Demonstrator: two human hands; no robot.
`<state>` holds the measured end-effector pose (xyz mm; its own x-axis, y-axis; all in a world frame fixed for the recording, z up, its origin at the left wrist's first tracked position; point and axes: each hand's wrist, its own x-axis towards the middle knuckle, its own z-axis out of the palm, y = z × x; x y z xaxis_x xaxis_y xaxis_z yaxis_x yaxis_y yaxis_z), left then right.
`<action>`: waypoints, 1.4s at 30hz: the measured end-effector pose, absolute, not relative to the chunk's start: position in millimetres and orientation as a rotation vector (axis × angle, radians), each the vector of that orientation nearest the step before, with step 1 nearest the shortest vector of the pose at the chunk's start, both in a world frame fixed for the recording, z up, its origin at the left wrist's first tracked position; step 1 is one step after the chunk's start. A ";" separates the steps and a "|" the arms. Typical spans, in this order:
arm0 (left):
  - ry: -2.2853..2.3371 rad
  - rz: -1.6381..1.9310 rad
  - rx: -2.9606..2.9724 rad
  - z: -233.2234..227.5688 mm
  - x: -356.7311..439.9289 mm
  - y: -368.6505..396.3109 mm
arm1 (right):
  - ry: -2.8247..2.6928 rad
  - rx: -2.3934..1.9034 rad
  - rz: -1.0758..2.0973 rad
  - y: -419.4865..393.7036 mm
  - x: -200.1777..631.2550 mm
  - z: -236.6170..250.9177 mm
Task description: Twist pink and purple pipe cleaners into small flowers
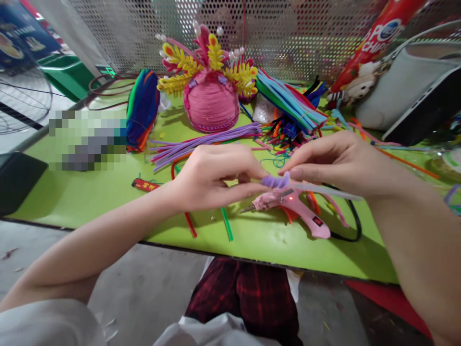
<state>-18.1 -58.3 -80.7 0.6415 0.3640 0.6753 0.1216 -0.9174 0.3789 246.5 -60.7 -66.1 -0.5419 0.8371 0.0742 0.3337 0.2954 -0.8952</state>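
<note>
Head view is showing us two bare hands being close together over a green table. The left hand is pinching the left end of a purple pipe-cleaner coil, its fingers being nearly closed. The right hand is holding thumb and index finger together at the other end, where a pale translucent stick is projecting to the right (its exact kind we are not managing to tell). The coil is appearing just above a pink hot-glue gun, whose red indicator light is glowing and whose nozzle is pointing left.

We are judging that winding the coil around the stick is the step in hand. The next move, we are thinking, is calling for one hand to keep the turns firm and the other to guide the end evenly. Behind the hands, a bundle of purple pipe cleaners is lying, and a pink dome-shaped headdress is standing.
</note>
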 end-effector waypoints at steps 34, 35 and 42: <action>0.822 1.297 2.191 -91.0 -9.7 -52.5 | -1.495 -0.825 1.591 -70.2 222.4 -86.2; 0.882 1.312 2.159 -91.1 -8.4 -53.5 | -1.471 -0.827 1.508 -74.0 217.7 -84.9; 1.042 1.292 2.155 -91.4 -2.2 -59.7 | -1.286 -0.996 1.120 -91.6 187.6 -85.3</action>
<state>-2.2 -59.7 -91.4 0.2882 0.7748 0.5627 0.3859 -0.6318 0.6723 187.6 -91.6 -85.3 -0.0386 0.9790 0.2004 -0.0636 0.1977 -0.9782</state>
